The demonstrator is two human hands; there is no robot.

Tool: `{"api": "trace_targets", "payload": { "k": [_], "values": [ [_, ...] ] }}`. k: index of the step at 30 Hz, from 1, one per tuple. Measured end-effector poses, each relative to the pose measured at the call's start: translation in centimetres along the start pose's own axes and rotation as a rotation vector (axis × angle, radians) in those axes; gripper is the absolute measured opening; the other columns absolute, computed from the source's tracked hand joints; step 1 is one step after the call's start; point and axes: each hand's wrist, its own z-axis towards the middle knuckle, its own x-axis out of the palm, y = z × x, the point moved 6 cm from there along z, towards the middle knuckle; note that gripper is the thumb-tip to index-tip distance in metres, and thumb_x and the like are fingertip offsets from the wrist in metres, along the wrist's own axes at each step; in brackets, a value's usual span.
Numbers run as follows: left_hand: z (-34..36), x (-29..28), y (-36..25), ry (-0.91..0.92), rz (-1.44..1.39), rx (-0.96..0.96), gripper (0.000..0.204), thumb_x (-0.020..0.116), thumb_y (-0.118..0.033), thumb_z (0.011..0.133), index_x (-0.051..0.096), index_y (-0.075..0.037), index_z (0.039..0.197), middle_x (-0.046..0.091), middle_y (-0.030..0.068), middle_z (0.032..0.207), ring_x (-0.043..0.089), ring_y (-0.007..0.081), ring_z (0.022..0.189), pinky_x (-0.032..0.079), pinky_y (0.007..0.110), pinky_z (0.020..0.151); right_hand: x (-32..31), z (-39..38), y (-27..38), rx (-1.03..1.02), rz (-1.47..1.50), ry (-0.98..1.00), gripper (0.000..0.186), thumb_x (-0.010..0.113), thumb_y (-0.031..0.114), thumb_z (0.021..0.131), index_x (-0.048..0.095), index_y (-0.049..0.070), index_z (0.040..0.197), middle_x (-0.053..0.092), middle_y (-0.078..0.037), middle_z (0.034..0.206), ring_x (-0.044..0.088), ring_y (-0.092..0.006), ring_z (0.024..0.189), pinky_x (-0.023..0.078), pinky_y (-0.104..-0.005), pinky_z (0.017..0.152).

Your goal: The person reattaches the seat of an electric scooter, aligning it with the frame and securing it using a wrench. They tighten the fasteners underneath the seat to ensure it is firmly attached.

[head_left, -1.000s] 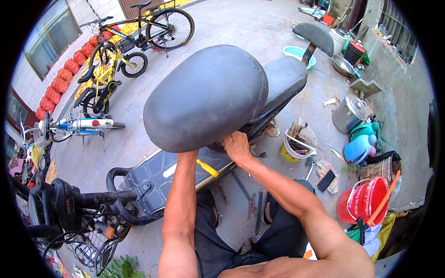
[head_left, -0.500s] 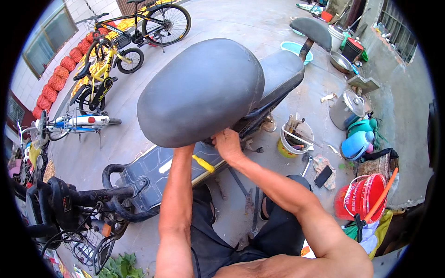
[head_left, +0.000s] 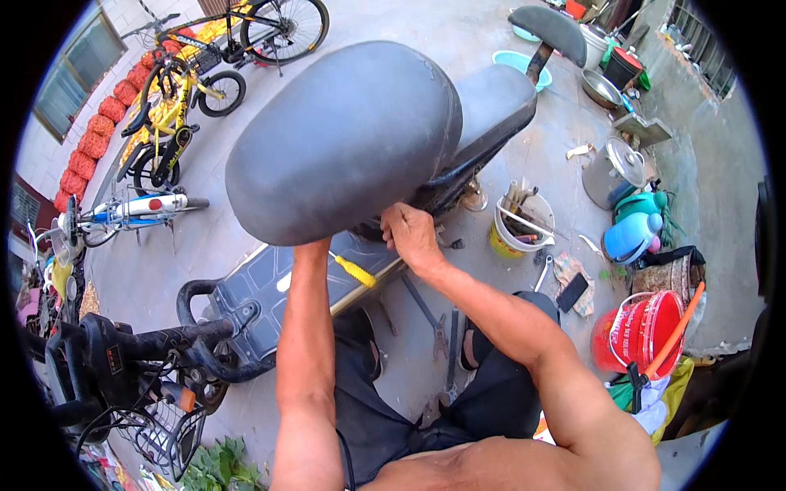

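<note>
A wide black saddle (head_left: 344,139) of an electric scooter stands in front of me. My left hand (head_left: 313,249) reaches up beneath its near edge; only the wrist shows and the fingers are hidden. Beside it, my right hand (head_left: 412,237) is closed at the dark underside of the saddle, thumb and fingers bent together. What they grip there cannot be made out. A yellow-handled screwdriver (head_left: 355,271) lies on the scooter's footboard (head_left: 266,296), just below my hands.
Wrenches (head_left: 451,352) lie on the ground between my feet. To the right are a white bucket of tools (head_left: 524,222), a phone (head_left: 572,292) on a cloth and a red bucket (head_left: 639,340). Handlebars (head_left: 90,360) stand at the left, bicycles (head_left: 168,139) farther back.
The view has shifted slightly, and the saddle sits a little higher and farther left in it. My right hand stays under the saddle, its bent fingers showing more. My left hand remains hidden.
</note>
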Motion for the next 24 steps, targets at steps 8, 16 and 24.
{"api": "trace_targets", "payload": {
  "k": [8, 16, 24],
  "values": [
    [0.2, -0.1, 0.7, -0.145, -0.179, -0.008, 0.042, 0.064, -0.027, 0.091, 0.057, -0.008, 0.128, 0.058, 0.013, 0.129, 0.052, 0.0322, 0.121, 0.037, 0.045, 0.103, -2.9, -0.3, 1.1, -0.167, -0.255, -0.086, 0.028, 0.064, 0.027, 0.092, 0.067, 0.0, 0.086, 0.062, -0.013, 0.065, 0.059, -0.0245, 0.056, 0.047, -0.0351, 0.056],
    [0.5, -0.6, 1.1, -0.13, -0.067, -0.008, 0.042, 0.064, -0.026, 0.091, 0.057, -0.008, 0.128, 0.058, 0.0131, 0.129, 0.052, 0.0323, 0.12, 0.037, 0.045, 0.103, -4.0, 0.9, 5.0, -0.308, -0.401, -0.043, 0.021, 0.064, 0.021, 0.089, 0.071, 0.003, 0.096, 0.069, -0.017, 0.087, 0.068, -0.0326, 0.082, 0.051, -0.037, 0.07],
    [0.5, -0.8, 1.7, -0.118, 0.005, 0.0, 0.042, 0.064, -0.026, 0.09, 0.058, -0.008, 0.127, 0.059, 0.0132, 0.128, 0.052, 0.0323, 0.12, 0.037, 0.046, 0.103, -5.7, 1.7, 6.2, -0.427, -0.515, -0.086, 0.019, 0.066, 0.022, 0.087, 0.072, 0.005, 0.094, 0.067, -0.017, 0.085, 0.066, -0.035, 0.079, 0.051, -0.0393, 0.067]
  ]
}}
